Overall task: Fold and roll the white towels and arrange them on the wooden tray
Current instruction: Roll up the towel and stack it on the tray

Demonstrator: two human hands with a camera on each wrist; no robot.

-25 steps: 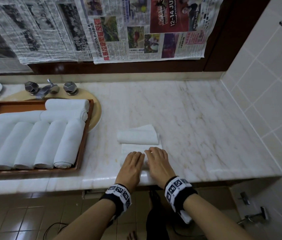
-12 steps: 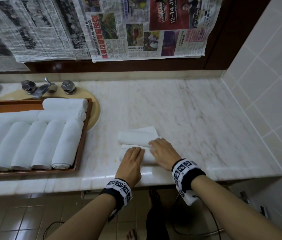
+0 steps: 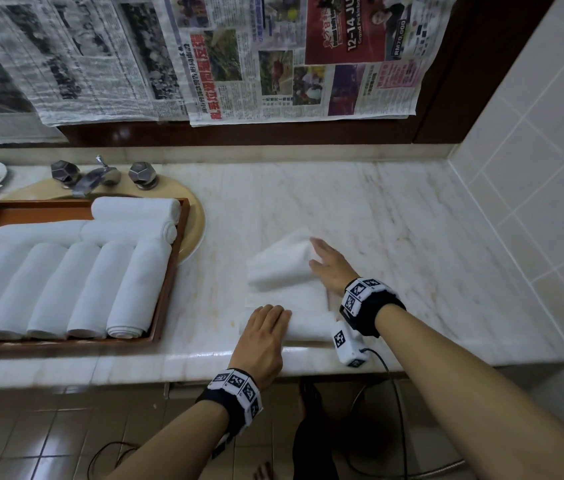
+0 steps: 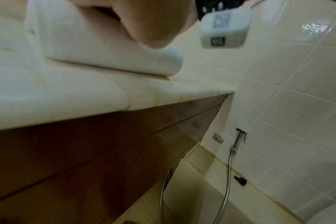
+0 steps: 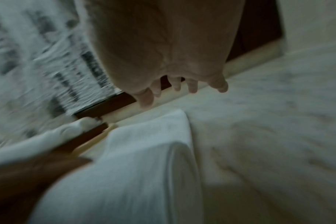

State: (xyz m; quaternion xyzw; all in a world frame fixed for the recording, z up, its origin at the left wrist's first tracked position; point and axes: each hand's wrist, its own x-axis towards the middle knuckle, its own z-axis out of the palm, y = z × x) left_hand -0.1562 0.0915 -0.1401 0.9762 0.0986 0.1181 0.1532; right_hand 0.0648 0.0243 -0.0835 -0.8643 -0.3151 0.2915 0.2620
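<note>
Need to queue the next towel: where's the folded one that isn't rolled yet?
In the head view, the folded towel lies on the marble counter, right of the wooden tray, beside the right hand.

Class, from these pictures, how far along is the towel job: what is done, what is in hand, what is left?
Done: rolled towels already fill much of the wooden tray. In hand: the left hand presses a part-rolled towel on the counter. Left: the folded towel, which the right hand touches, and traying both.
</note>
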